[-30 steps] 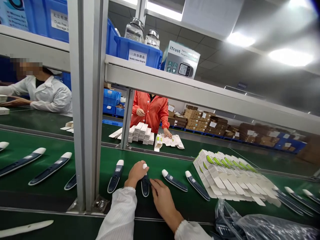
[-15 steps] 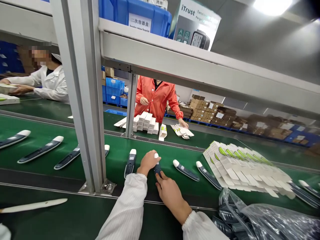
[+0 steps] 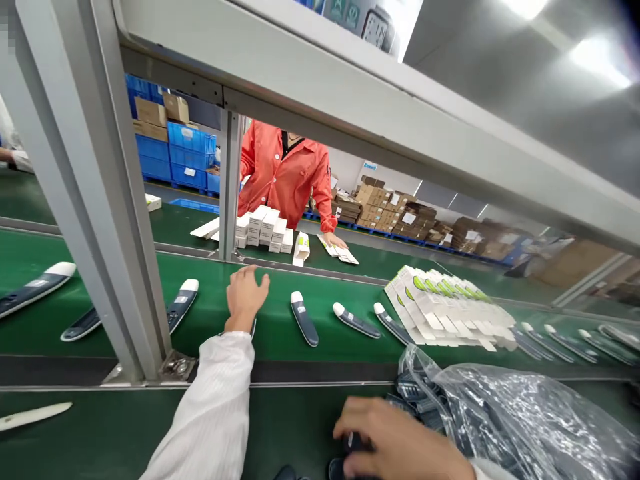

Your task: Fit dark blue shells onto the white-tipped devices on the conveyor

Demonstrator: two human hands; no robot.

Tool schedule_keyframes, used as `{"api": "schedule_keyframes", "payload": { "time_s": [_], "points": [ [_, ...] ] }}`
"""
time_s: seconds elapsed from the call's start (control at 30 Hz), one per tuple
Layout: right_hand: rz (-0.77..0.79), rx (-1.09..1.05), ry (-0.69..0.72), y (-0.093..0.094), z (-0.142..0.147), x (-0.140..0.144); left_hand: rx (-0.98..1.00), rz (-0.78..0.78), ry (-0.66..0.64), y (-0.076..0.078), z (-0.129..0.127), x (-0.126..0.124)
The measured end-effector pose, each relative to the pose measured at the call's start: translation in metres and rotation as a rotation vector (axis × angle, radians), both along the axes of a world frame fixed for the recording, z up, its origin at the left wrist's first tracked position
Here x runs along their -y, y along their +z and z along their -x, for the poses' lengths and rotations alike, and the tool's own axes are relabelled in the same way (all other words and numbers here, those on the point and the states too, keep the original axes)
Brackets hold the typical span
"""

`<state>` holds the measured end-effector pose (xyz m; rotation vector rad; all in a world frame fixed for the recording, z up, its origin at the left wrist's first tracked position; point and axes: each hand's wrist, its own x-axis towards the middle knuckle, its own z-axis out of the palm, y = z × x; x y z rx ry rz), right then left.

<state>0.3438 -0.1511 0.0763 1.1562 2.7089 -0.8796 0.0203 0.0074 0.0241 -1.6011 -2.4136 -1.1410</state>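
At frame centre the left hand [image 3: 245, 295] lies flat, fingers spread, over a dark device [image 3: 253, 327] on the green belt [image 3: 280, 333], gripping nothing. At the bottom edge the right hand [image 3: 400, 443] curls around another dark device [image 3: 354, 443] beside the plastic bag [image 3: 515, 417].

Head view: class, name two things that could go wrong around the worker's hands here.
The left hand lies over one dark handheld device on the green belt and could knock it askew. The right hand grips another beside the clear plastic bag, where it might snag.
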Motion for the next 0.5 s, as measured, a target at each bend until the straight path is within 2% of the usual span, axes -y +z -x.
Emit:
{"api": "schedule_keyframes", "payload": {
  "time_s": [0.1, 0.23, 0.33, 0.43, 0.5],
  "points": [
    [0.082, 0.081, -0.009, -0.006, -0.006, 0.014, 0.051, 0.197, 0.003, -0.006, 0.005, 0.001],
    [-0.023, 0.047, -0.272, -0.027, -0.006, 0.007, 0.098, 0.371, -0.107, -0.010, 0.004, 0.000],
    [-0.108, 0.112, -0.420, -0.045, -0.008, 0.000, 0.124, 0.402, -0.195, -0.012, 0.004, -0.002],
    [-0.158, 0.133, -0.417, -0.054, -0.008, -0.003, 0.144, 0.364, -0.251, -0.015, 0.005, -0.006],
    [-0.174, 0.046, -0.399, -0.052, -0.004, -0.005, 0.166, 0.337, -0.292, -0.019, 0.005, -0.009]
  ]
}}
